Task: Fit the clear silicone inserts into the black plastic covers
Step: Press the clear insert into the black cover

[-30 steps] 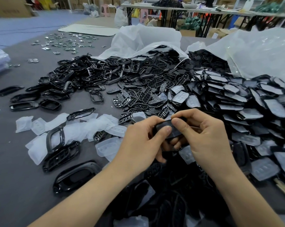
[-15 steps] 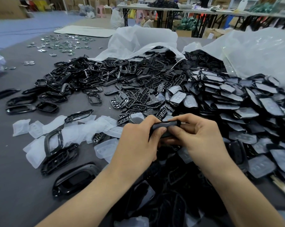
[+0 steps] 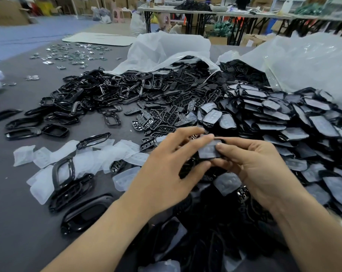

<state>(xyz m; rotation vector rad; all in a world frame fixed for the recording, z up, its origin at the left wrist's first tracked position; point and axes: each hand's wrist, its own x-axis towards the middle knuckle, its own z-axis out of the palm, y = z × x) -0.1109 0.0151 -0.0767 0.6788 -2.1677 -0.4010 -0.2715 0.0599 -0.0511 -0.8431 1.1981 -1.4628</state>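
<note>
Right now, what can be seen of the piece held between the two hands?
The held cover is a small black plastic shell with a cloudy clear silicone insert on its upturned face, faint round bumps showing. It is held above the black pile, tilted toward the camera. The right hand pinches it, thumb on top. The left hand has open fingers, fingertips near its far edge; contact there is unclear.

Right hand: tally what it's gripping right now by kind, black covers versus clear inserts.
Black plastic cover: 1
Clear silicone insert: 1, lying on that cover
Total: 2, pinched together in the right hand
</note>
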